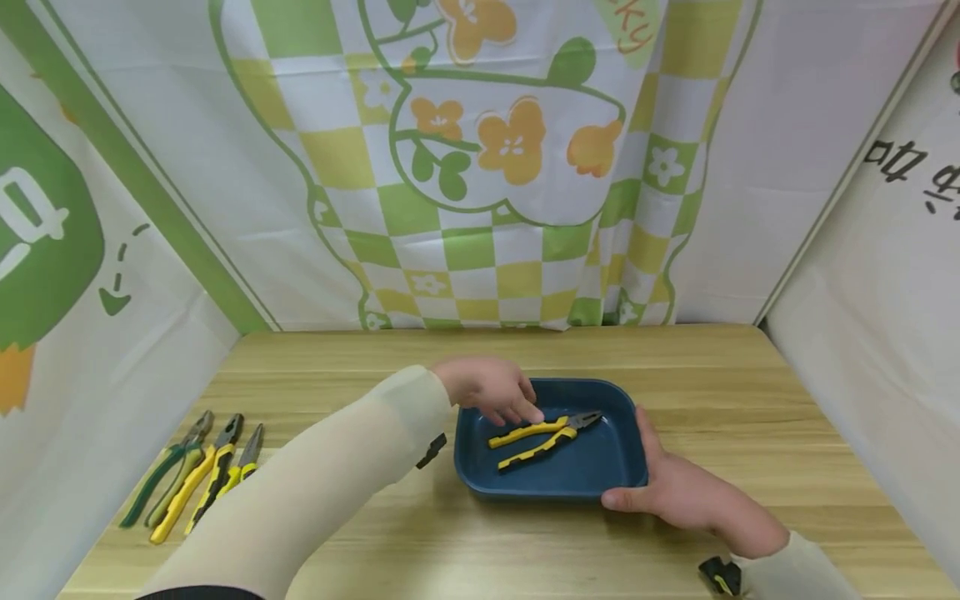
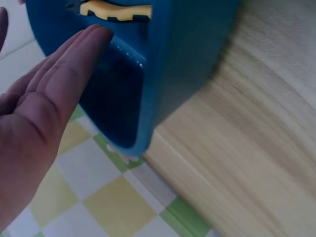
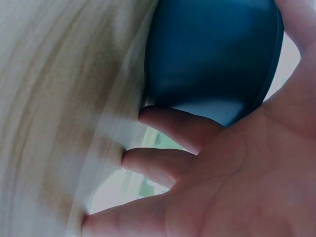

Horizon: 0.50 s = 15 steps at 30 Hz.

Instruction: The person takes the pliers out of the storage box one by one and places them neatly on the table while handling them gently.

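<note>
A yellow-and-black pair of pliers [image 1: 555, 433] lies in a dark blue tray [image 1: 480, 487], its handles spread apart. My left hand [image 1: 491, 387] is over the tray's left back part, fingers extended and close to the pliers. In the left wrist view, that hand [image 2: 44, 94] holds nothing, and a yellow handle [image 2: 116, 11] shows beyond its fingertips. At the tray's right side, my right hand [image 1: 678, 487] rests against the wall, thumb at the front corner. The right wrist view shows its fingers [image 3: 180, 123] straight and spread, with tips down at the wooden table.
Several pliers lie side by side at the table's left: a green-handled pair [image 1: 168, 471], a yellow-and-black pair [image 1: 204, 475] and a needle-nose pair [image 1: 249, 458] partly behind my left sleeve [image 1: 330, 483]. A patterned curtain [image 1: 487, 258] hangs along the table's back edge [image 1: 337, 337].
</note>
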Tool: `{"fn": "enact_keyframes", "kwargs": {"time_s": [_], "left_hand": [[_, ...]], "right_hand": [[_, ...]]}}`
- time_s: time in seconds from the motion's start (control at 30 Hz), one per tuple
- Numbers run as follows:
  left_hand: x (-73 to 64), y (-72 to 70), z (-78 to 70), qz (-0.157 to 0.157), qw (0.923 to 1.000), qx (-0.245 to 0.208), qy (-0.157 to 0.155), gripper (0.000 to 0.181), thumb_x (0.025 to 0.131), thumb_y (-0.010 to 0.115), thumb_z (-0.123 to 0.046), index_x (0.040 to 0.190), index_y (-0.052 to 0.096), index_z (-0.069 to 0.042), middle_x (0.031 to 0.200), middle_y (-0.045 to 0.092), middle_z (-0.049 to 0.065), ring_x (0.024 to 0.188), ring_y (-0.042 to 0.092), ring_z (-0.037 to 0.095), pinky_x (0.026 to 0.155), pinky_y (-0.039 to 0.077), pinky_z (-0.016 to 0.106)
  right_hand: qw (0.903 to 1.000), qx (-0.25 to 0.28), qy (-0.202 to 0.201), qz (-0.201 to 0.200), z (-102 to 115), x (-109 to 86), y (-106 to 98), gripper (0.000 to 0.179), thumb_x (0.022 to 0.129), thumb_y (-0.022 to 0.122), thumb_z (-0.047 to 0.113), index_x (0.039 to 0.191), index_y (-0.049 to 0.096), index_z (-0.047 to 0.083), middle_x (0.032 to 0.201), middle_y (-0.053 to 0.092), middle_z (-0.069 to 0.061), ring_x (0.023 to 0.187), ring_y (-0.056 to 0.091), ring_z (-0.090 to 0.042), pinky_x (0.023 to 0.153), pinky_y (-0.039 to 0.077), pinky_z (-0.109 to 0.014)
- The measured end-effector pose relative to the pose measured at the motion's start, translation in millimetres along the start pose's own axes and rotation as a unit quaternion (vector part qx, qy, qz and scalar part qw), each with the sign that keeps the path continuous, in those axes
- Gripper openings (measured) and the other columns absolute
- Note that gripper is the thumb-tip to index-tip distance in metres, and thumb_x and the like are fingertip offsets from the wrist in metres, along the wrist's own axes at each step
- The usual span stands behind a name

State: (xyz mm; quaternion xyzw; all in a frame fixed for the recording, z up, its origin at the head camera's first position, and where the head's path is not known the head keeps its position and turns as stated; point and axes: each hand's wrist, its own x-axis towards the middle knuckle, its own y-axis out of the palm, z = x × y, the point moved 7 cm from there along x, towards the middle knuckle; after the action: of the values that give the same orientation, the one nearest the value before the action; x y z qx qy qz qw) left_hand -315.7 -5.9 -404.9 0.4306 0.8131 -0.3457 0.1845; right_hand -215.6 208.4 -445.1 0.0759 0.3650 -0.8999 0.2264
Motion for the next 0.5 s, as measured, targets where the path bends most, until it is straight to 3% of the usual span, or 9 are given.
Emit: {"fn": "enact_keyframes", "kwargs": {"time_s": [0.17,0.33,0.5], "left_hand": [[14.3,3.4,-6.2,-0.003,0.9995,0.031,-0.007,0.055,0.094,0.072,-0.024,0.139,0.054,0.002,0.125,0.065,0.012,0.116,0.061,0.027,0.092,0.052,0.039],[23.5,4.1,-12.6,-0.030,0.9944,0.101,-0.008,0.041,0.096,0.069,-0.023,0.130,0.063,0.000,0.116,0.069,0.010,0.108,0.065,0.025,0.090,0.053,0.037],[29.9,6.5,-12.7,-0.048,0.9901,0.130,-0.020,0.036,0.095,0.071,-0.022,0.125,0.067,-0.003,0.111,0.070,0.008,0.103,0.067,0.022,0.087,0.055,0.035]], "right_hand": [[1.0000,-0.002,-0.003,0.001,-0.6,0.3,-0.4,0.134,0.084,0.078,0.050,0.151,-0.029,0.004,0.145,0.031,-0.043,0.125,0.050,-0.042,0.104,0.037,-0.059],[1.0000,-0.001,-0.002,0.003,-2.4,1.5,-0.3,0.133,0.084,0.077,0.050,0.151,-0.030,0.005,0.146,0.031,-0.042,0.126,0.049,-0.042,0.104,0.038,-0.058],[1.0000,0.002,0.001,0.006,-3.4,1.6,0.2,0.133,0.085,0.077,0.049,0.150,-0.031,0.007,0.144,0.033,-0.043,0.123,0.053,-0.041,0.102,0.040,-0.057]]}}
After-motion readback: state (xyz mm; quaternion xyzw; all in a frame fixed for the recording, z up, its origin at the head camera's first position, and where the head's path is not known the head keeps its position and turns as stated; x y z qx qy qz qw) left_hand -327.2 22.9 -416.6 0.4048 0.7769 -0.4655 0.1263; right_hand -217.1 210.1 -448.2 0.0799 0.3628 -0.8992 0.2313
